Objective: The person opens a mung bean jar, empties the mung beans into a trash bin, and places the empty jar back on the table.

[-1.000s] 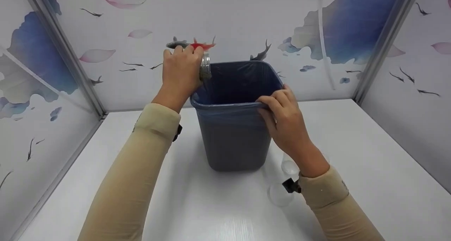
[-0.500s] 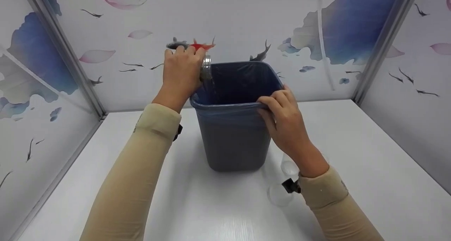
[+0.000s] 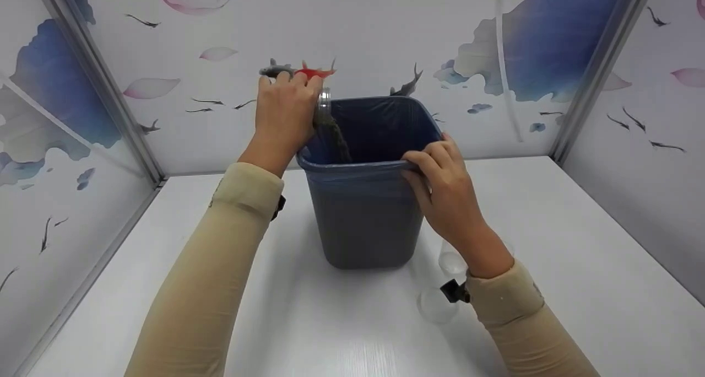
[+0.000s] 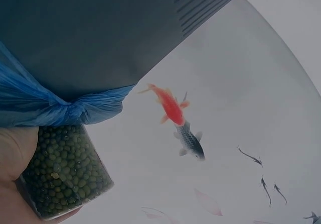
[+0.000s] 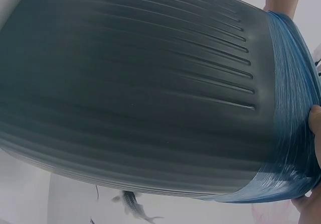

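A grey trash bin [image 3: 369, 222] lined with a blue plastic bag [image 3: 352, 173] stands upright on the white table. At its left rim my left hand [image 3: 285, 109] grips a clear jar [image 3: 324, 101], tipped with its mouth over the opening. Small green beans [image 3: 337, 134] spill from the jar into the bin. The left wrist view shows many beans [image 4: 67, 166] still inside the jar. My right hand [image 3: 449, 192] holds the bin's front right rim, fingers over the bag edge and thumb against the outside. The inside bottom of the bin is hidden.
On the table [image 3: 551, 256], near my right wrist, lie a clear container [image 3: 453, 262], partly covered by the forearm, and a clear round disc [image 3: 438, 306]. White panels [image 3: 374, 30] with printed fish and petals enclose the table at the back and sides.
The stream of beans from the jar has grown much thicker. My left hand and the jar have shifted very slightly to the right. My right hand and the bin stay put.
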A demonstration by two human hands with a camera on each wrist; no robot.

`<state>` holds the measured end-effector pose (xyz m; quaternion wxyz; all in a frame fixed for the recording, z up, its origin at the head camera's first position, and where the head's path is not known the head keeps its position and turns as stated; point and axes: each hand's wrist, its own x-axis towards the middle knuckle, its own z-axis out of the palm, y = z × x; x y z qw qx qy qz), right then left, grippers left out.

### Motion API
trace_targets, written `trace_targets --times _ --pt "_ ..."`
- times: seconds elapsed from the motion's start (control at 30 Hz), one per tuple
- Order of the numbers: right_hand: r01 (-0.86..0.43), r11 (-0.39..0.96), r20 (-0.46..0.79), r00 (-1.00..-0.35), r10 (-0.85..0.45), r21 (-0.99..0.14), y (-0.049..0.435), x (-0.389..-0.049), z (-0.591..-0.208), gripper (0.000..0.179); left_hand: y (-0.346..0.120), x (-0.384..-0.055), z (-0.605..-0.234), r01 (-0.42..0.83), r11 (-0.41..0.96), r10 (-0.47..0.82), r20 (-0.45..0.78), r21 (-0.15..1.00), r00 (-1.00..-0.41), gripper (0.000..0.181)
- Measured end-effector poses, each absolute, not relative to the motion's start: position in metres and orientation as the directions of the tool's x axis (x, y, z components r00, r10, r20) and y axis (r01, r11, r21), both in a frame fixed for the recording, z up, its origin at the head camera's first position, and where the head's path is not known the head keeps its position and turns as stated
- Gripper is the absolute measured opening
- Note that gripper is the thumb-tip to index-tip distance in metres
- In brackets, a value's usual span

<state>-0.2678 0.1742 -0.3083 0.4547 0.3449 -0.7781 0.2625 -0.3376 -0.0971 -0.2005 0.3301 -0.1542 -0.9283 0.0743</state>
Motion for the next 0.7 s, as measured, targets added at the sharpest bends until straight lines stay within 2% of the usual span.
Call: trace_targets --times 0.7 --pt "-0.784 0.613 0.899 -0.333 -0.285 -0.096 0.1737 -0.2693 -0.3088 0.015 -0.0963 -0.3384 -0.1994 0.256 0.936 0.350 0.576 -0.242 -0.739 0.051"
